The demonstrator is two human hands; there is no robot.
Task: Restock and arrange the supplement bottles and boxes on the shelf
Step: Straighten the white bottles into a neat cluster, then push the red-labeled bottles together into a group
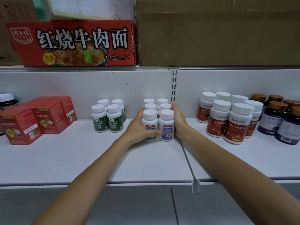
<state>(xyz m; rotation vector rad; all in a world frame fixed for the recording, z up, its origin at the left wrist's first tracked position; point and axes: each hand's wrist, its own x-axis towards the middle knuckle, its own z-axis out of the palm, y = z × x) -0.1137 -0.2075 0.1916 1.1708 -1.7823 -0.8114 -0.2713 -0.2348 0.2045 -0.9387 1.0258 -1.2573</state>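
Six small bottles stood packed in the middle of the shelf. The left hand curled around them and the right hand pressed flat against their side. They looked light, smooth and easy to tip, so squeezing low seemed safest.

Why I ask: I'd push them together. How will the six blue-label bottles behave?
The blue-label bottles look rigid, likely sliding easily on the smooth shelf. Tall and narrow, they may tip unless left hand and right hand brace both sides.
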